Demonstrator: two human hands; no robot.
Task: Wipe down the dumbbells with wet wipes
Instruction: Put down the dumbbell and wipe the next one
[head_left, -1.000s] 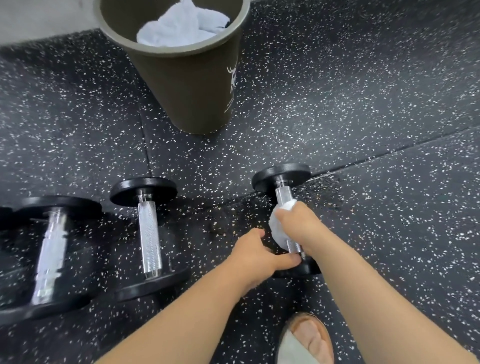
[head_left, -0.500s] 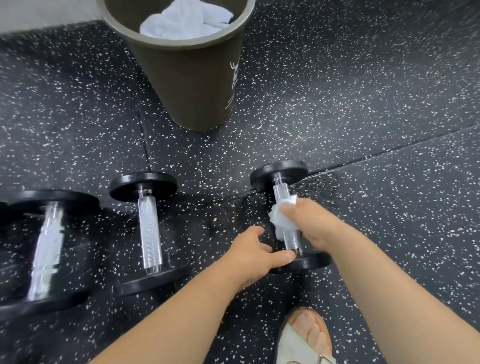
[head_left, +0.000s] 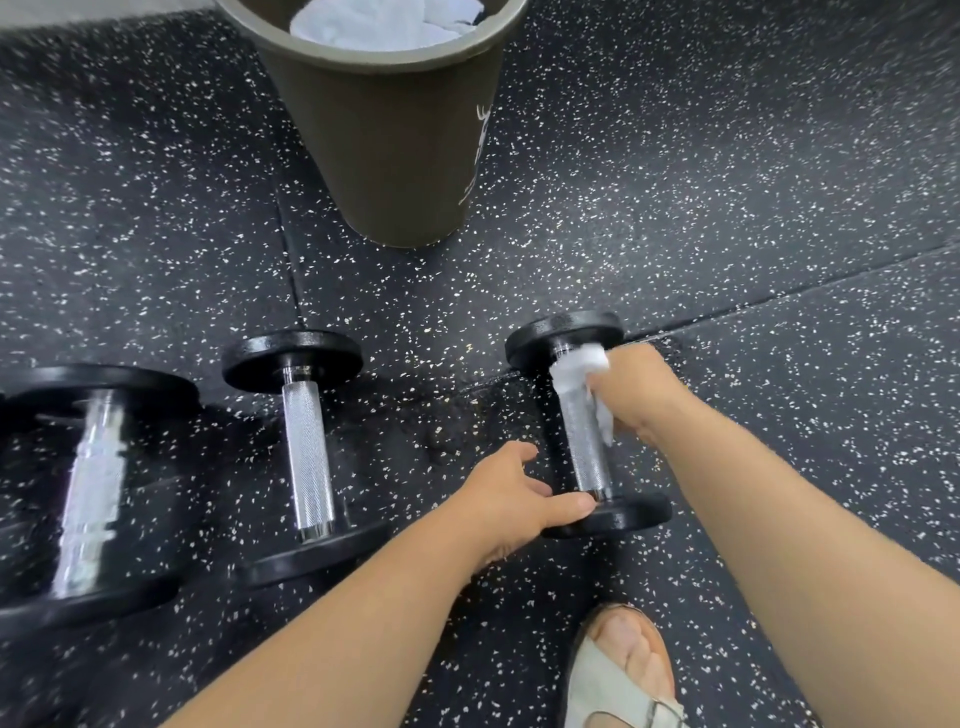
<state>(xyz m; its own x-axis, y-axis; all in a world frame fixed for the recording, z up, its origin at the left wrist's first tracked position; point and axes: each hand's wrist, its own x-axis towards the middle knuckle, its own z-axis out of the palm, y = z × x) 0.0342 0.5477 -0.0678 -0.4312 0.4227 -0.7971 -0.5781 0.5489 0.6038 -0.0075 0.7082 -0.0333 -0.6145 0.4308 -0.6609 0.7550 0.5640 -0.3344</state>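
Nearest, a foot in a pale sandal stands on the speckled floor. Just beyond, the left hand reaches forward with fingers loosely spread and its thumb laid on the near plate of the right dumbbell, gripping nothing. The right hand is curled round a wet wipe pressed on the handle's far end, against the far plate. 0.5 s ago that hand sat mid-handle; more bare knurled handle shows below it now. A middle dumbbell and a larger left dumbbell lie alongside. Farthest, an olive bin holds crumpled white wipes.
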